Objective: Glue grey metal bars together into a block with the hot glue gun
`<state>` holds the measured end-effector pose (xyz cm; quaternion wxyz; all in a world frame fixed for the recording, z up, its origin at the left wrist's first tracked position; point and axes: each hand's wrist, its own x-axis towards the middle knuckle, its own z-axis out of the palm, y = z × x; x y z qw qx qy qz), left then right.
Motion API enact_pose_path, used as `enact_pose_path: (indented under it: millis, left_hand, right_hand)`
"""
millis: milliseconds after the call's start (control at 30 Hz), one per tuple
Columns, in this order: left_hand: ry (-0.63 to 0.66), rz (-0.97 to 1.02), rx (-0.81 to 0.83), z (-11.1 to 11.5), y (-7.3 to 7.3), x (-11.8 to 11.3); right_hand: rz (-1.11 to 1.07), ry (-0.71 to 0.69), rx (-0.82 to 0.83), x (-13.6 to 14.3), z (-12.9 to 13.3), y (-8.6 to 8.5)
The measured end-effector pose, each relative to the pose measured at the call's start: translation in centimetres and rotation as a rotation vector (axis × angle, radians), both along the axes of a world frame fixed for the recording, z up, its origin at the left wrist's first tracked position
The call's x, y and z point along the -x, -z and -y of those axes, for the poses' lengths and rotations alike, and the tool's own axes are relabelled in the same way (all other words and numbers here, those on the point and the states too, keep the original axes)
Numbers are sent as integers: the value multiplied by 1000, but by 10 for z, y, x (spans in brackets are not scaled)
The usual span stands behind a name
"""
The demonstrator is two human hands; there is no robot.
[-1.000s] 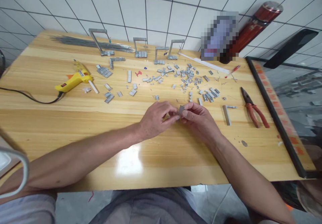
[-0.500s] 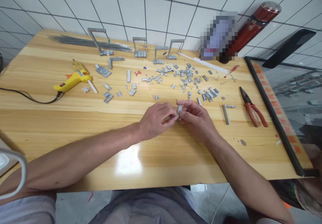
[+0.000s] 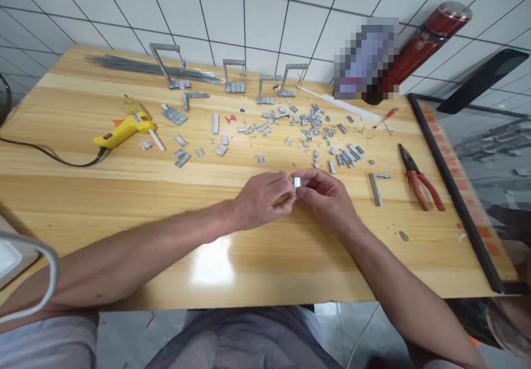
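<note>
A small silvery metal piece (image 3: 296,182) is pinched between the thumb and fingers of my right hand (image 3: 326,191). My left hand (image 3: 267,196) meets it from the left, its thumb and index fingertips pressed together at the lower end of the piece; whether they grip the piece or something finer is too small to tell. Beyond both hands lies a scatter of small grey metal pieces (image 3: 313,125). An L-shaped metal strip (image 3: 375,190) rests to the right of my right hand.
Red-handled pliers (image 3: 418,183) and a black-edged frame (image 3: 456,192) are at the right. A yellow glue gun (image 3: 124,131) with its cord lies left. Bent metal stands (image 3: 235,87), thin rods (image 3: 136,67) and a red flask (image 3: 418,51) line the tiled wall.
The view has shifted slightly, moving the table items a little rightward. The metal piece now looks shorter and brighter between my fingers, and my hands remain together.
</note>
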<state>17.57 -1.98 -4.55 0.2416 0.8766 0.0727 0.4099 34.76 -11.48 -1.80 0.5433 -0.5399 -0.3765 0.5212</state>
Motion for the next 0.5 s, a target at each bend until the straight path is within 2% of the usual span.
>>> enact_pose_path:
  millis: [267,500]
  left_hand:
    - [-67,82,-160,2,-3,-1]
    - [-111,46,-255,2,-4,2]
  right_hand:
    - [-83,11,10,3,1,0]
    - [-106,38,-2,5,0,2]
